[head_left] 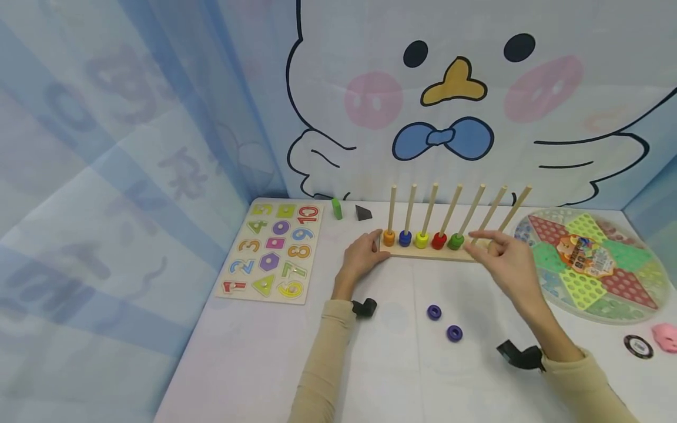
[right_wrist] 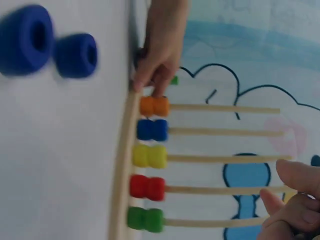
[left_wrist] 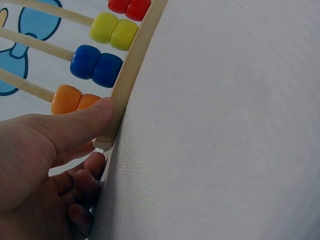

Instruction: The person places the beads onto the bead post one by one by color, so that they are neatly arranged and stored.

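A wooden peg rack [head_left: 423,254] stands on the table with a row of upright pegs. Pairs of beads sit low on the left pegs: orange [head_left: 388,238], blue [head_left: 405,238], yellow [head_left: 421,239], red [head_left: 439,240] and green [head_left: 456,241]. My left hand [head_left: 362,257] grips the rack's left end, its thumb on the front edge beside the orange beads [left_wrist: 67,100]. In front of the bare right-hand pegs hovers my right hand [head_left: 508,264], thumb and index finger apart, nothing visible between them. Two purple rings [head_left: 434,312] lie on the table nearer me.
On the left lies a number and shape puzzle board [head_left: 268,252]. Behind it are a green block [head_left: 337,208] and a dark block [head_left: 363,212]. A round checkers board [head_left: 592,264], a black-and-white disc [head_left: 638,346] and a pink toy [head_left: 665,336] lie at right.
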Available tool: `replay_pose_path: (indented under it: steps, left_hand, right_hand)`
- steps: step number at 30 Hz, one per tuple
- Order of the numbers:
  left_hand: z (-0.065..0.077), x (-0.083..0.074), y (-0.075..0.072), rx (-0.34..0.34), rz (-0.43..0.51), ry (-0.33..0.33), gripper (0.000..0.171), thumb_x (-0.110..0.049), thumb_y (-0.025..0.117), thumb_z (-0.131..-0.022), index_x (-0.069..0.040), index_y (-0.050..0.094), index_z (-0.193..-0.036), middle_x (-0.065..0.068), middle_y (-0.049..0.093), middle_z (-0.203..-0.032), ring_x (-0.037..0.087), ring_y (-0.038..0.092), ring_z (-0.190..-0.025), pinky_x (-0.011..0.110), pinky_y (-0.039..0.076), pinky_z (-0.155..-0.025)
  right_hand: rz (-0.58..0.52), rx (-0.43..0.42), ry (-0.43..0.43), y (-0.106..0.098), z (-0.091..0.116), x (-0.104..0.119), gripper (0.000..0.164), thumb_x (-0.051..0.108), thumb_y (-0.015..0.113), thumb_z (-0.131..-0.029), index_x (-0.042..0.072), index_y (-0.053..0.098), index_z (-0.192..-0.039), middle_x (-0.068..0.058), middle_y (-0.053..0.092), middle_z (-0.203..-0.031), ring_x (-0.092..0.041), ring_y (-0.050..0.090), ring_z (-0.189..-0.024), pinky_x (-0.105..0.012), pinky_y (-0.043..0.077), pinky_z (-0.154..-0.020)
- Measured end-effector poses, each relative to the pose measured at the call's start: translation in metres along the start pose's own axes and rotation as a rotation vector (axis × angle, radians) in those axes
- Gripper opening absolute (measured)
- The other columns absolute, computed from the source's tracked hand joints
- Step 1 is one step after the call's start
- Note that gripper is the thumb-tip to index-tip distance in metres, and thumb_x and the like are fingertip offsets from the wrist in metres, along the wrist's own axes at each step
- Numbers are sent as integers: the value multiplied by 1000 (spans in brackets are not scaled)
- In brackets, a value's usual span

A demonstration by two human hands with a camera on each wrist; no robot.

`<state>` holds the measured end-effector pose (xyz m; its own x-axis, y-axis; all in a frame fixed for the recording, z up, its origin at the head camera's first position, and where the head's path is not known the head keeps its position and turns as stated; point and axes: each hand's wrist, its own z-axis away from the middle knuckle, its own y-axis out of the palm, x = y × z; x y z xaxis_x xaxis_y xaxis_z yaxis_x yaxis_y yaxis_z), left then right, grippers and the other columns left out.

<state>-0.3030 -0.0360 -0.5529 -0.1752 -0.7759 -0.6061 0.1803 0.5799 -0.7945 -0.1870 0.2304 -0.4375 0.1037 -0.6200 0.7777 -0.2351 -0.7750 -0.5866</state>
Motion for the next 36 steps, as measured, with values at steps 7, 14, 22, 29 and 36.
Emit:
replay_pose_path:
  steps: [7, 14, 22, 29, 36]
  left_hand:
    - [1, 1, -2, 12, 11, -6, 67, -42, 69, -85, -18, 45, -143, -4, 53, -80, 11, 48, -68, 26, 36, -59]
    - [2, 3, -2, 7, 9, -8, 68, -42, 70, -85, -18, 45, -143, -5, 53, -78, 11, 47, -67, 26, 35, -59]
    - [2, 1, -1, 0, 11, 12, 67, -43, 70, -84, -17, 46, -142, -5, 53, -78, 10, 47, -66, 26, 35, -58]
    - [1, 0, -2, 7, 11, -10, 67, -42, 70, -84, -18, 46, -142, -5, 53, -78, 11, 47, -67, 26, 35, -59]
    - [1, 0, -1, 20, -1, -7, 68, -44, 69, -85, -19, 45, -143, -5, 52, -79, 10, 47, -68, 26, 35, -60]
  right_hand:
    - [-32, 217, 138, 38, 40, -36, 42, 35, 72, -85, 2, 67, -111, 4, 32, -49, -8, 26, -43, -27, 24, -39]
    - [-26, 420, 177, 54, 57, -55, 41, 29, 79, -78, 2, 69, -107, 7, 32, -48, -6, 24, -43, -22, 22, -40]
    - [46, 466, 136, 57, 61, -58, 38, 27, 80, -76, 3, 70, -104, 6, 34, -48, -6, 28, -42, -23, 25, -43]
    - [30, 449, 80, 62, 62, -58, 39, 28, 80, -75, 4, 70, -104, 7, 34, -48, -5, 26, -41, -21, 22, -41]
    - [41, 440, 80, 66, 63, -56, 40, 31, 80, -76, 4, 69, -103, 8, 35, -48, -5, 27, -41, -21, 24, -41]
